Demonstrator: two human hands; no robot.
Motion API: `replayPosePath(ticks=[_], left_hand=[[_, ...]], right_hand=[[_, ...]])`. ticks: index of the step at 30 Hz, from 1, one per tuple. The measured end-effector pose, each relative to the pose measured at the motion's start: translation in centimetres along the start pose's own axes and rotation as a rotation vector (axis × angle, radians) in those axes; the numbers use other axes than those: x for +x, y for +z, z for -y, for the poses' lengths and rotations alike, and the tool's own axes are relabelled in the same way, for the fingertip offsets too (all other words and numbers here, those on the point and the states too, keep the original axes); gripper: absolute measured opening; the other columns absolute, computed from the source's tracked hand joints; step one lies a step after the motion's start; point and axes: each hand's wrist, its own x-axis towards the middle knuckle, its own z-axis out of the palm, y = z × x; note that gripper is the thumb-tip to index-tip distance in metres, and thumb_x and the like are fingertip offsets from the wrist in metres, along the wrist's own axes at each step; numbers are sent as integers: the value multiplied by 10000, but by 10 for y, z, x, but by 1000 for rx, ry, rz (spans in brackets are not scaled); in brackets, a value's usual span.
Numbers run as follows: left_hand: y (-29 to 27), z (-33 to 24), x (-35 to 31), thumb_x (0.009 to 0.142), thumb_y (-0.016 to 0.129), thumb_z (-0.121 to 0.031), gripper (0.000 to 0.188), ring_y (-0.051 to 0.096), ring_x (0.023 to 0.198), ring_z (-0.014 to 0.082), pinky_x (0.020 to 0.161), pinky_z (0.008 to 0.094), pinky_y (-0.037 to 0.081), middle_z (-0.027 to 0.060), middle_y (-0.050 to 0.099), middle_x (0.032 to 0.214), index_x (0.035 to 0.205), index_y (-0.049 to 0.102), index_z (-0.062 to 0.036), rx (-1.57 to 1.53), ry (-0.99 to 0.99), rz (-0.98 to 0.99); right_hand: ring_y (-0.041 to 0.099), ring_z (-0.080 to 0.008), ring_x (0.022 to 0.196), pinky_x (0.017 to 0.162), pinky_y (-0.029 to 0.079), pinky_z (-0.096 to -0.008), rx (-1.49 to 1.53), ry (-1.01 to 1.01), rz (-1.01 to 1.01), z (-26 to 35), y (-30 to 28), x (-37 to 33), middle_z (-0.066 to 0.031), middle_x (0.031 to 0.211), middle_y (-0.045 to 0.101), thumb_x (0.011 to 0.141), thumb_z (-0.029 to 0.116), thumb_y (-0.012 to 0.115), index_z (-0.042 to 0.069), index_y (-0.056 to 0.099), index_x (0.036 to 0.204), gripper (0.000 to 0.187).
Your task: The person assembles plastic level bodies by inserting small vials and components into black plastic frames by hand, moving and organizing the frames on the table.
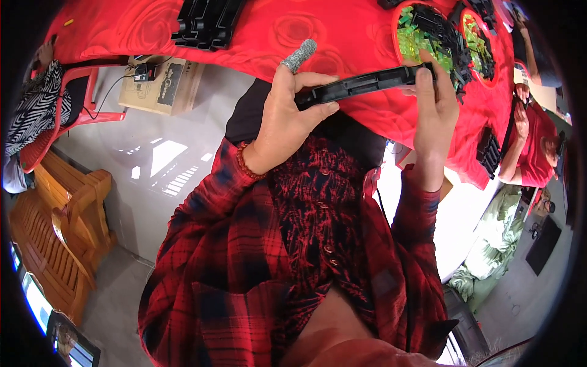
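Red rose-patterned tablecloth [293,30] covers the table across the top of the frame. Stack of black plastic parts [205,21] top centre. Two red round basins [397,27] upper right, filled with green and black plastic pieces. Brown cardboard box [160,85] on the grey floor, upper left, with a small black device on it. Red plastic chair [82,98] far left. Orange-brown wooden bench [58,232] lower left. Person in a red shirt [538,153] at right edge.

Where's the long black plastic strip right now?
In the head view, upper centre: the long black plastic strip is held between the left hand and right hand, over the red tablecloth edge.
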Motion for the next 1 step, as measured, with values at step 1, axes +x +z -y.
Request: replayPosePath(ticks=[1], left_hand=[[1, 0, -3, 786, 755, 73, 823, 662, 990, 140, 922, 292, 510, 86, 701, 1090, 1463, 289, 41, 2, 3, 6]], right_hand=[[641, -143, 905, 850, 531, -289, -62, 0, -4, -2, -3, -2, -97, 1056, 679, 1008, 277, 612, -20, 521, 1395, 496]])
